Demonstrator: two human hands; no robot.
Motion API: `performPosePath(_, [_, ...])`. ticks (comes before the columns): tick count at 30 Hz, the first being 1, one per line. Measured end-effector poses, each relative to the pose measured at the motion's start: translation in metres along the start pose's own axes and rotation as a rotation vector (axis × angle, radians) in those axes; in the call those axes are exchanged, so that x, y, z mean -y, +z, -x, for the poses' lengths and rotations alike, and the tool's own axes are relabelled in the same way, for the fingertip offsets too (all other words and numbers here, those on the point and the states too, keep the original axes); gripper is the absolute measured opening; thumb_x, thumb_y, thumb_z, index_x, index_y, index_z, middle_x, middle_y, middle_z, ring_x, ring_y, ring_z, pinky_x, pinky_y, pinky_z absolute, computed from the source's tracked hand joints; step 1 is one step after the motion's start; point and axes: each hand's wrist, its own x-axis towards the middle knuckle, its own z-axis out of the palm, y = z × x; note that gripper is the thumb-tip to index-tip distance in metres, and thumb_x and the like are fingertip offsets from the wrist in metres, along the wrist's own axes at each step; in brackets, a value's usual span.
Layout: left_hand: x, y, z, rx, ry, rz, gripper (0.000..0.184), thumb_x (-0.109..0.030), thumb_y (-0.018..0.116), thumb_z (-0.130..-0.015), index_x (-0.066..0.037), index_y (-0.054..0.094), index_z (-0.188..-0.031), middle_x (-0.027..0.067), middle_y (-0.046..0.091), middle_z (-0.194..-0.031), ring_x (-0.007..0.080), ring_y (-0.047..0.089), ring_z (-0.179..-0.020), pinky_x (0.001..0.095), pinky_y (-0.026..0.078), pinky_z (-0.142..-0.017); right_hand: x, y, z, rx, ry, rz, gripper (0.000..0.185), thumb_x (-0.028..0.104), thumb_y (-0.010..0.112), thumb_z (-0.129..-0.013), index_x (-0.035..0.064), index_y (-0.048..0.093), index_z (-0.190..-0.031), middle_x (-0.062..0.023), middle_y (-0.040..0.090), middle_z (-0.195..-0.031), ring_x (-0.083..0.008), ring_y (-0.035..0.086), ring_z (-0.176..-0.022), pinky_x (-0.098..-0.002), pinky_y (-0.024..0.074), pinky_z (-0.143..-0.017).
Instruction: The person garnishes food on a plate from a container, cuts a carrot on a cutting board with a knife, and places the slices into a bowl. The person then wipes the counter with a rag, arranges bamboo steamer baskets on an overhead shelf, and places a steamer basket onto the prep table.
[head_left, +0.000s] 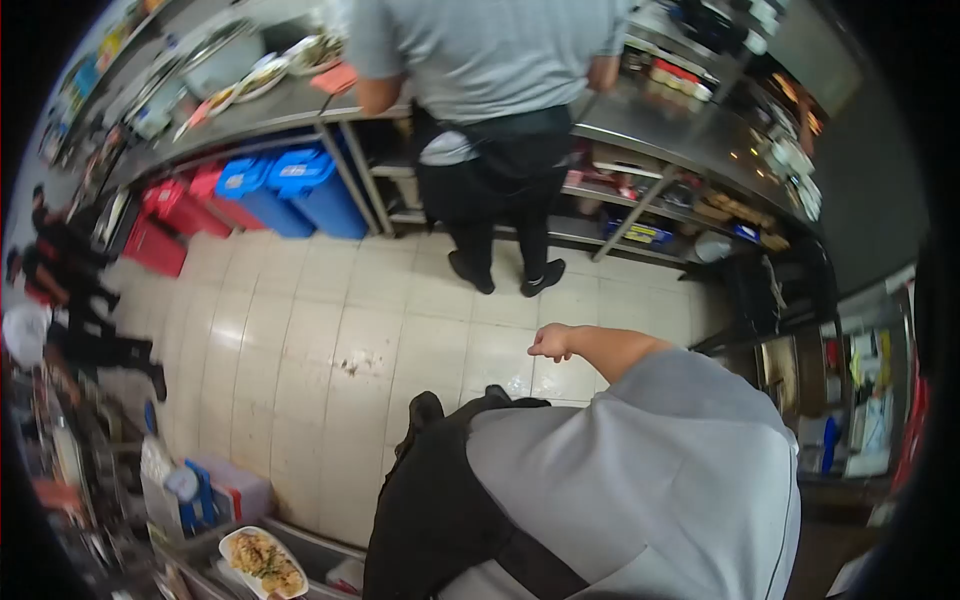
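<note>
My right hand (pixel 551 342) is stretched out in front of me over the tiled floor. Its fingers look curled together, and nothing shows in them. It touches no object. My left hand is out of sight. Close to my body at the lower left, a white dish (pixel 229 545) of yellowish cooked food (pixel 265 566) rests at the edge of a metal counter (pixel 200 556).
Ahead, a co-worker (pixel 490 120) stands at a steel counter (pixel 270 122), back to me. Blue bins (pixel 318 190) and red bins (pixel 157 228) stand beneath it. More people (pixel 100 345) are at the left. Dark debris (pixel 350 367) dots the floor.
</note>
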Motion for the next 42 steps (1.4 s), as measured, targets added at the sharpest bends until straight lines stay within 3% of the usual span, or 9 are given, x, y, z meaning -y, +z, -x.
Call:
performPosePath(1, [-0.052,-0.002,-0.024,-0.013,0.035,0.261,0.026,-0.016,0.058,-0.094,0.004,0.069,-0.109,0.0165,0.070,-0.091,0.0284,0.066,-0.081,0.0424,0.053,-0.070,-0.018,-0.005,0.007,-0.032,0.030,-0.044,0.051,0.050,0.063,-0.091,0.0064,0.067,-0.118,-0.0086,0.069,-0.091,-0.0221,0.071,-0.074,-0.0394,0.0594,-0.061])
performPosePath(2, [-0.108,-0.003,-0.039,0.101,-0.475,0.947,0.031,-0.017,0.054,-0.100,0.006,0.064,-0.117,0.0126,0.068,-0.091,0.0255,0.062,-0.081,0.0397,0.051,-0.068,-0.036,-0.005,0.014,-0.063,0.062,-0.091,0.051,0.050,0.063,-0.091,0.0062,0.067,-0.117,-0.0087,0.069,-0.091,-0.0220,0.071,-0.074,-0.0393,0.0594,-0.061])
performPosePath(6, [-0.199,0.054,-0.123,0.177,-0.007,0.840,0.032,-0.022,0.055,-0.097,0.005,0.067,-0.111,0.0168,0.067,-0.091,0.0255,0.059,-0.079,0.0440,0.049,-0.069,-0.118,0.036,0.048,-0.195,0.181,-0.331,0.048,0.050,0.062,-0.092,0.0056,0.067,-0.111,-0.0092,0.069,-0.089,-0.0217,0.070,-0.071,-0.0392,0.0587,-0.057])
performPosePath(9, [-0.281,0.089,-0.170,0.566,0.201,1.100,0.026,-0.015,0.049,-0.100,-0.004,0.062,-0.120,0.0029,0.065,-0.083,0.0072,0.054,-0.056,0.0220,0.039,-0.045,-0.176,0.108,0.082,-0.135,0.287,-0.448,0.048,0.053,0.059,-0.094,0.0057,0.068,-0.100,-0.0093,0.069,-0.085,-0.0218,0.068,-0.069,-0.0397,0.0570,-0.057])
performPosePath(12, [-0.366,0.118,-0.184,0.749,0.403,1.110,0.031,-0.012,0.044,-0.098,0.000,0.059,-0.123,0.0041,0.065,-0.082,0.0081,0.054,-0.055,0.0234,0.039,-0.045,-0.221,0.191,0.131,-0.123,0.400,-0.597,0.058,0.054,0.054,-0.096,-0.0019,0.070,-0.097,-0.0155,0.072,-0.087,-0.0250,0.069,-0.068,-0.0432,0.0595,-0.061])
performPosePath(18, [-0.540,0.106,-0.105,1.002,0.638,1.007,0.032,-0.008,0.041,-0.096,0.001,0.061,-0.120,0.0062,0.067,-0.081,0.0111,0.059,-0.056,0.0261,0.046,-0.046,-0.269,0.297,0.208,-0.140,0.627,-0.954,0.060,0.051,0.048,-0.101,0.0040,0.058,-0.136,-0.0173,0.065,-0.133,-0.0262,0.073,-0.091,-0.0425,0.0594,-0.070])
performPosePath(26, [-0.741,0.070,0.063,1.261,0.729,0.964,0.031,-0.008,0.040,-0.098,0.001,0.062,-0.117,0.0098,0.067,-0.079,0.0141,0.059,-0.054,0.0277,0.044,-0.046,-0.390,0.444,0.148,-0.326,0.314,-1.180,0.046,0.040,0.066,-0.093,0.0054,0.064,-0.122,-0.0128,0.070,-0.107,-0.0232,0.070,-0.077,-0.0393,0.0575,-0.062])
performPosePath(37, [-1.047,0.003,0.194,1.316,0.638,1.205,0.026,-0.015,0.042,-0.100,0.001,0.060,-0.109,0.0091,0.065,-0.071,0.0139,0.059,-0.049,0.0255,0.044,-0.040,-0.311,0.407,0.254,-0.690,0.746,-1.648,0.042,0.038,0.068,-0.090,0.0055,0.062,-0.116,-0.0129,0.069,-0.093,-0.0239,0.069,-0.082,-0.0394,0.0536,-0.067])
performPosePath(42, [-1.180,0.013,0.197,1.307,0.532,1.348,0.023,-0.014,0.044,-0.098,0.003,0.051,-0.112,0.0159,0.066,-0.075,0.0191,0.064,-0.052,0.0288,0.043,-0.037,-0.307,0.500,0.199,-0.568,0.854,-1.560,0.042,0.032,0.065,-0.091,0.0059,0.062,-0.123,-0.0161,0.071,-0.099,-0.0292,0.068,-0.094,-0.0418,0.0544,-0.080])
